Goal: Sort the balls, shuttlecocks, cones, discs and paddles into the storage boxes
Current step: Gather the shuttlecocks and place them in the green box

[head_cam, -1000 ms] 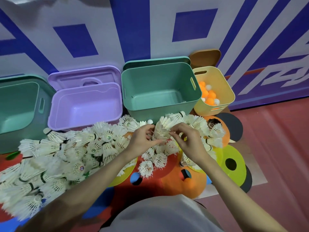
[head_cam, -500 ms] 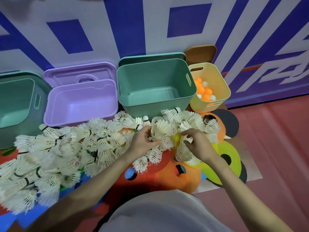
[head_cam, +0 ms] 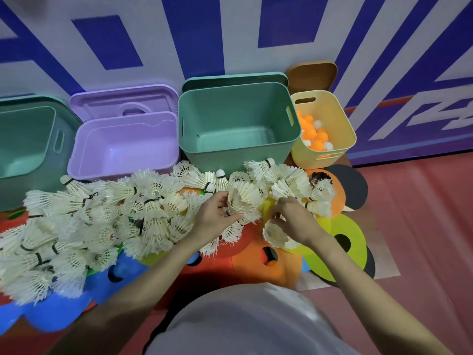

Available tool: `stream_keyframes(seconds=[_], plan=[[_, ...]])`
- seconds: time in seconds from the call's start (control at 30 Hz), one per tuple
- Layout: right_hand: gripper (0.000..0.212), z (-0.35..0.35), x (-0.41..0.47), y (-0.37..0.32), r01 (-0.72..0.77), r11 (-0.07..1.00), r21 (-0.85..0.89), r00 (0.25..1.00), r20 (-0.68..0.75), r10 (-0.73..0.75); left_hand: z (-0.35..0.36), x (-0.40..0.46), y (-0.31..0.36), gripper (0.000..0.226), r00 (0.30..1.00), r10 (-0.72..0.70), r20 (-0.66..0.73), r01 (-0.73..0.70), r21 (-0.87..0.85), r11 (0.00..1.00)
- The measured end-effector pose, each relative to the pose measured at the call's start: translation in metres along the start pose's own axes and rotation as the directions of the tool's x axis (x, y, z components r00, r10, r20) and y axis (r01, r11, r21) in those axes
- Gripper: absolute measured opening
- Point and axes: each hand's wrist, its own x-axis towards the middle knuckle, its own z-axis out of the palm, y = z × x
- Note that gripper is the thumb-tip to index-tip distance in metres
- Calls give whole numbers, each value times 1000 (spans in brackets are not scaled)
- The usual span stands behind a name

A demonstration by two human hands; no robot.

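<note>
A wide heap of white feather shuttlecocks (head_cam: 107, 221) lies across flat coloured discs (head_cam: 340, 242) on the floor. My left hand (head_cam: 213, 216) grips a small stack of nested shuttlecocks (head_cam: 244, 197) at the middle of the heap, just in front of the tall green box (head_cam: 238, 124). My right hand (head_cam: 294, 221) pinches another shuttlecock (head_cam: 275, 233), whose open skirt points toward me. The yellow box (head_cam: 323, 131) at the right holds orange and white balls (head_cam: 316, 137). The purple box (head_cam: 122, 147) holds nothing.
A second green box (head_cam: 28, 147) stands at far left. Lids lean on the blue and white wall behind the boxes. A black paddle (head_cam: 350, 185) lies right of the heap. Orange (head_cam: 266, 262) and blue (head_cam: 58, 311) discs lie near my body. Red floor (head_cam: 422, 226) spreads to the right.
My left hand has kept its hold on the nested shuttlecocks. My right hand has drawn down and toward me and now pinches a separate shuttlecock over the discs.
</note>
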Motion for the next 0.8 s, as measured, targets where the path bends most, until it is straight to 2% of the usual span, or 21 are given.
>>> stream_keyframes(seconds=[0.17,0.27,0.33,0.43,0.6,0.8], plan=[[9,-31,-1,1,-51,993,106,983,-169,68,-5,-2,1,52,994,64,-83,-56,92,994],[11,-47,0,-5,-69,970,232,912,-379,156,-7,0,0,47,994,57,-90,-48,104,993],[9,-53,1,-12,-23,929,368,864,-460,203,-8,1,0,48,995,57,-86,-47,117,992],[10,-51,8,-22,24,868,495,882,-420,215,-8,4,2,51,996,68,-64,-60,121,991],[13,-33,25,-31,-21,859,511,941,-280,190,-9,4,15,56,995,99,-15,-98,77,992],[9,-24,37,-33,-48,717,695,951,-189,247,-17,-3,15,73,993,107,40,-106,-41,994]])
